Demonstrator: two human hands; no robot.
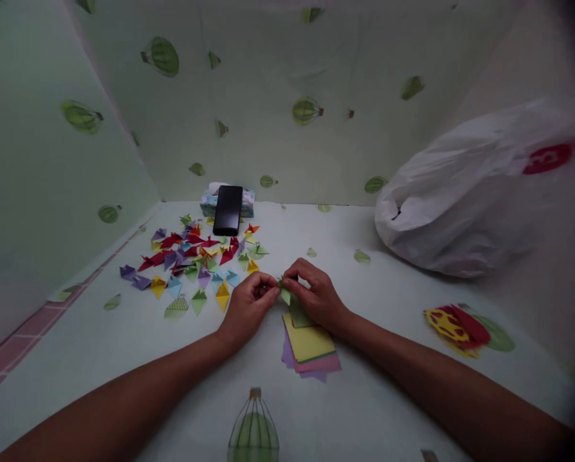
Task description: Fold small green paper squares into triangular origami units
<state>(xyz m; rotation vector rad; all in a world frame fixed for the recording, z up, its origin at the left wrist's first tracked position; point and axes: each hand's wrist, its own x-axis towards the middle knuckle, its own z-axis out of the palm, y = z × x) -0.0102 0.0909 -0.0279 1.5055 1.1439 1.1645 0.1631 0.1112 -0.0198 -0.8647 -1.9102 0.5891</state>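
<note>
A small folded piece of green origami paper (pixel 286 296) is pinched between both hands above the white surface. My left hand (pixel 251 301) grips its left side with thumb and forefinger. From the other side, my right hand (pixel 317 296) closes on it with thumb and fingers. Just below the hands lies a fanned stack of square coloured paper (pixel 311 343), yellow on top with pink and purple beneath. A green sheet (pixel 301 314) sits at its upper edge, partly under my right hand. To the left spreads a pile of folded paper pieces (pixel 199 301) in many colours.
Against a patterned tissue box (pixel 206 204) at the back leans a black phone (pixel 228 210). A large white plastic bag (pixel 451 205) stands at the right rear. Red and yellow cut pieces (pixel 458 327) lie to the right. Balloon-patterned walls (pixel 268 147) enclose the back and left.
</note>
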